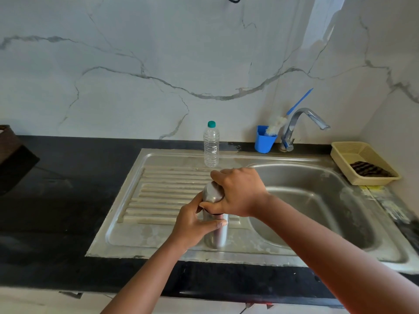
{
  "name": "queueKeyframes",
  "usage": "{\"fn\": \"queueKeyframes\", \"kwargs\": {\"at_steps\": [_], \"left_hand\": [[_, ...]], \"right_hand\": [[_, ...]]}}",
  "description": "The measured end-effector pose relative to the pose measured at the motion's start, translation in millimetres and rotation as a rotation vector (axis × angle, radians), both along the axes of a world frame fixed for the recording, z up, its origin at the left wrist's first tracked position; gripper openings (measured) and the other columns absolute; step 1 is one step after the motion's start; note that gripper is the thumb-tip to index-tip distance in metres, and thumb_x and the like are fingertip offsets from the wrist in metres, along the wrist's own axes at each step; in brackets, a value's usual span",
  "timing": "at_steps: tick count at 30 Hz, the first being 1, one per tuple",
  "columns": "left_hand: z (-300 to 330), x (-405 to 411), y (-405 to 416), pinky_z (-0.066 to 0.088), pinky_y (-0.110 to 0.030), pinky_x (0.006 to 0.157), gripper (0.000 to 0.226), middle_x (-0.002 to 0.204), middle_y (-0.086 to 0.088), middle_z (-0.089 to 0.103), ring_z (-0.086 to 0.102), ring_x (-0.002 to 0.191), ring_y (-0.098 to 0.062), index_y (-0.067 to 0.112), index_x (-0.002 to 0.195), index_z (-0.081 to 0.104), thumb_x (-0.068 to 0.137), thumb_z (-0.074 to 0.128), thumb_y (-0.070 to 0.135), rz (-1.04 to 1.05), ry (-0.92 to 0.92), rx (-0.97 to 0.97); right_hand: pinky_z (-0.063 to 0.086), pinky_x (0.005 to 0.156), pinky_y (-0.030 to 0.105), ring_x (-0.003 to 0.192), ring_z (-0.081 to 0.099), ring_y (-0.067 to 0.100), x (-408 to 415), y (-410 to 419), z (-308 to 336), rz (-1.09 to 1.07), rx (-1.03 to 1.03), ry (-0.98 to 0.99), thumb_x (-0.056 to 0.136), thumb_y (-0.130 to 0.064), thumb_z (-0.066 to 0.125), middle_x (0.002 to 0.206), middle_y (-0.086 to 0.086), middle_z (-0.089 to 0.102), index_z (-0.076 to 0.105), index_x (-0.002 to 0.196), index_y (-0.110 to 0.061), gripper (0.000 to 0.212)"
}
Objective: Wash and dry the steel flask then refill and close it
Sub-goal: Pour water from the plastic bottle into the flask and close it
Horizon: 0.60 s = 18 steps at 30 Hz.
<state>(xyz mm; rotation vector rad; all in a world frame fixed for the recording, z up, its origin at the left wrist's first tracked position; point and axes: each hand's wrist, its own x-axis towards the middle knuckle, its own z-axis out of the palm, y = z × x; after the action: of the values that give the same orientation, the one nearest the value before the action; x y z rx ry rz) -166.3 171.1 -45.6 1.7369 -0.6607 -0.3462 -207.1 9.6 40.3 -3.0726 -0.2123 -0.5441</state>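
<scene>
Two hands hold our hard, slippery steel flask [215, 232]: left hand [192, 223] wraps its middle, right hand [238, 191] grips its cap.

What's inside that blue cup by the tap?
A bottle brush stands in the blue cup, white bristles at the rim and blue handle leaning up toward the wall. The cup's wall hides anything lower down.

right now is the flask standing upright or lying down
Upright. The steel flask stands on the drainboard, left hand gripping its body, right hand gripping its top.
</scene>
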Motion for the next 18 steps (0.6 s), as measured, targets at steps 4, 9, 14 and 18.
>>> {"fn": "queueKeyframes", "kwargs": {"at_steps": [4, 9, 14, 18], "left_hand": [[-1, 0, -1, 0.049, -0.014, 0.08, 0.046, 0.091, 0.016, 0.074, 0.067, 0.094, -0.003, 0.033, 0.097, 0.063, 0.067, 0.09, 0.012, 0.025, -0.011, 0.01], [-2, 1, 0, 0.052, -0.021, 0.088, 0.055, 0.105, 0.018, 0.071, 0.064, 0.105, -0.004, 0.04, 0.112, 0.06, 0.067, 0.089, 0.026, -0.014, 0.02, 0.027], [-5, -4, -1, 0.05, -0.016, 0.084, 0.07, 0.112, 0.022, 0.064, 0.06, 0.109, 0.0, 0.04, 0.125, 0.047, 0.07, 0.089, 0.027, -0.044, 0.066, 0.069], [-20, -20, 0, 0.044, -0.019, 0.095, 0.085, 0.13, 0.023, 0.05, 0.048, 0.122, 0.007, 0.036, 0.135, 0.043, 0.063, 0.085, 0.053, 0.142, -0.044, 0.09]], "right_hand": [[0.03, 0.056, 0.027, 0.056, 0.047, 0.019, -3, 4, -3, -0.107, 0.063, 0.002, 0.065, -0.083, 0.033, 0.063, -0.01, 0.047, 0.038, 0.071, -0.026, 0.058], [0.038, 0.062, 0.031, 0.078, 0.061, 0.022, -15, 14, -10, -0.222, 0.185, 0.049, 0.072, -0.085, 0.035, 0.089, -0.005, 0.061, 0.04, 0.092, -0.023, 0.065], [0.05, 0.086, 0.03, 0.102, 0.056, 0.01, -30, -3, -24, -0.162, 0.684, 0.328, 0.064, -0.071, 0.074, 0.122, -0.014, 0.047, 0.039, 0.124, -0.032, 0.08], [0.053, 0.094, 0.029, 0.109, 0.058, 0.009, -40, -15, -50, -0.142, 0.93, 0.469, 0.056, -0.065, 0.085, 0.133, -0.013, 0.048, 0.029, 0.141, -0.039, 0.105]]}}
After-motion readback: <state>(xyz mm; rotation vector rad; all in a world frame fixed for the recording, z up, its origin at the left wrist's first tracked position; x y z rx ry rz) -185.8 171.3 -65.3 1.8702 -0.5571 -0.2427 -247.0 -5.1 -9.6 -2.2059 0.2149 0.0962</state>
